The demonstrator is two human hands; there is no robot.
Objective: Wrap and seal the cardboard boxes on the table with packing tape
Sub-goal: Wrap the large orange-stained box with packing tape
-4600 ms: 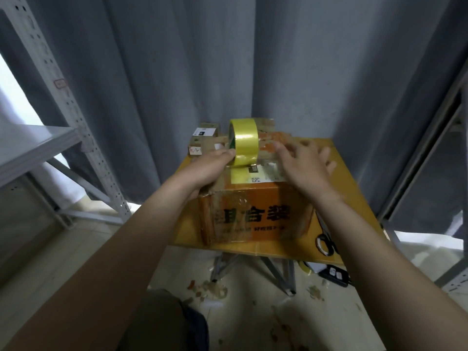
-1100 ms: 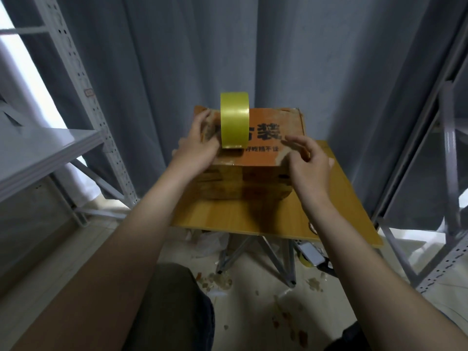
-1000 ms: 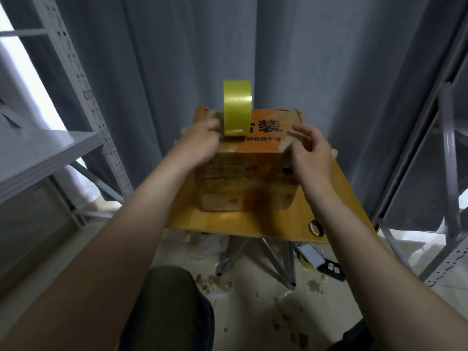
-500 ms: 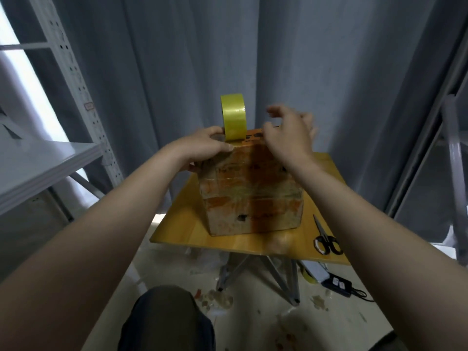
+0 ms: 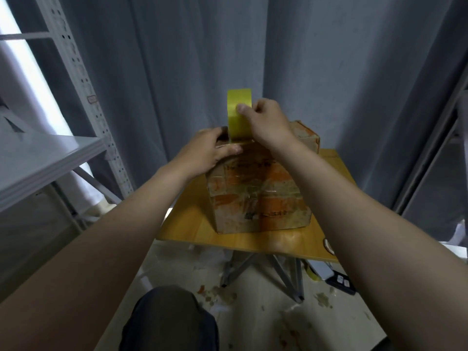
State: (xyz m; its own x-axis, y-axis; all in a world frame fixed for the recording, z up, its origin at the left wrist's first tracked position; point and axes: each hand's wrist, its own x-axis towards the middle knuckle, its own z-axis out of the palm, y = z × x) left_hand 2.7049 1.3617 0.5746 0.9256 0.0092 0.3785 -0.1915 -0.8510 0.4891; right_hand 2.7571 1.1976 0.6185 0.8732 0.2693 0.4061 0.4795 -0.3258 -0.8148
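Note:
A worn orange cardboard box (image 5: pixel 258 198), wrapped in glossy clear tape, stands on the small wooden table (image 5: pixel 202 229). On edge at the box's top left rim stands a yellow roll of packing tape (image 5: pixel 236 120). My right hand (image 5: pixel 268 125) grips the roll from the right, thumb across its face. My left hand (image 5: pixel 210 150) presses flat on the box's top left corner at the foot of the roll, fingers closed over the edge. The box's far side is hidden.
Grey metal shelving (image 5: pixel 45 158) stands close on the left, and another rack's uprights (image 5: pixel 430 153) stand on the right. A grey curtain hangs behind the table. Scraps of tape and a power strip (image 5: pixel 342 283) lie on the floor under the table.
The box was tipped over onto another side. My right hand left the box's top and took hold of the roll; my left hand let go of the roll and now presses on the box.

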